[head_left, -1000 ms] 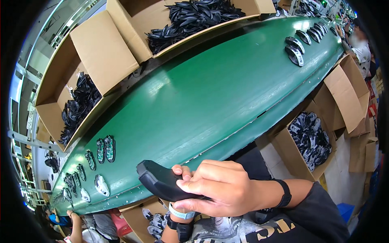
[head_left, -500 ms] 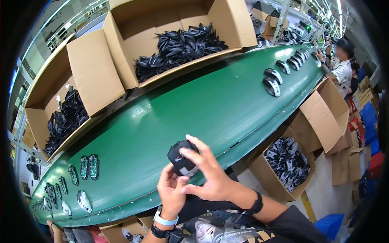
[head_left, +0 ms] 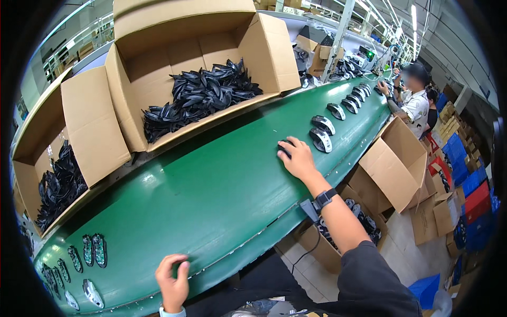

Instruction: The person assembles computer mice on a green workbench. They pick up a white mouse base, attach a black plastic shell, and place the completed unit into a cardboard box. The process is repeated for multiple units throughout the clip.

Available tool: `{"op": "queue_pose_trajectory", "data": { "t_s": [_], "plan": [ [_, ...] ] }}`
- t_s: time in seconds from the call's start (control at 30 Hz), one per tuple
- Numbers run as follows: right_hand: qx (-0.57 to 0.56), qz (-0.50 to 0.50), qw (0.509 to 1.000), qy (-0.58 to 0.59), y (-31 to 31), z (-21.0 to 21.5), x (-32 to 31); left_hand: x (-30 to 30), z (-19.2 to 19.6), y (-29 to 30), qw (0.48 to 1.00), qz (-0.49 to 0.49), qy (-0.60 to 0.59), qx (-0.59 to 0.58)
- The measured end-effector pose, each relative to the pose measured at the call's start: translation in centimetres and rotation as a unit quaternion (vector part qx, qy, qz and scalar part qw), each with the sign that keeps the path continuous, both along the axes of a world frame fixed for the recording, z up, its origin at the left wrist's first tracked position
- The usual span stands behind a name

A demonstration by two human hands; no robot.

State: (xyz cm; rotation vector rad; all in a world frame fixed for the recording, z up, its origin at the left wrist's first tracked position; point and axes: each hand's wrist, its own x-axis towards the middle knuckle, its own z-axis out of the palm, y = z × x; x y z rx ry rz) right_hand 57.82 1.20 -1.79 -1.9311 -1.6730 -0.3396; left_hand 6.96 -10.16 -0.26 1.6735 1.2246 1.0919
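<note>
My right hand (head_left: 298, 160) is stretched over the green belt, its fingers curled around a black, rounded computer mouse (head_left: 285, 149) that is mostly hidden beneath them. Just beyond it, a row of black-and-silver mouse bodies (head_left: 321, 141) runs along the belt toward the far right. Near the belt's front edge, my left hand (head_left: 173, 280) hovers with thumb and fingers apart, holding nothing. To its left lie narrow black mouse bases with green circuit boards (head_left: 99, 250) and a couple of silver-white shells (head_left: 93, 294).
Behind the green conveyor belt (head_left: 211, 195) stand open cartons; the larger carton (head_left: 268, 63) and its neighbour hold heaps of curved black plastic parts (head_left: 206, 95). More cartons (head_left: 391, 174) crowd the floor at right. A co-worker (head_left: 414, 103) stands farther along the belt.
Both hands held the mouse together in front of me; now they are apart. The right hand has carried it right onto the belt, and the left has let go and moved left. The view has shifted.
</note>
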Motion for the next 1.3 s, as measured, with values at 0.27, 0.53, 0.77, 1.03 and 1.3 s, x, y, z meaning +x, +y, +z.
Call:
{"op": "queue_pose_trajectory", "data": {
  "t_s": [0.27,0.53,0.77,1.03,1.3],
  "plan": [
    [-0.073,0.122,0.99,0.021,0.9,0.0,0.5,-8.5,-0.4,-3.9,0.958,0.251,-0.101,-0.092],
    [-0.048,0.121,0.991,0.019,2.0,-3.9,3.6,-21.2,0.7,0.3,0.881,0.411,0.221,0.075],
    [-0.032,0.113,0.993,0.032,2.4,-4.5,4.2,-25.7,-0.2,2.0,0.706,0.529,0.469,0.035],
    [-0.015,0.11,0.993,0.05,3.1,-3.7,3.2,-33.7,-3.0,-3.7,0.702,0.577,0.413,-0.052],
    [-0.016,0.098,0.995,0.013,2.2,-3.6,5.7,-19.7,2.9,-3.4,0.919,0.296,-0.214,0.148]
  ]
}}
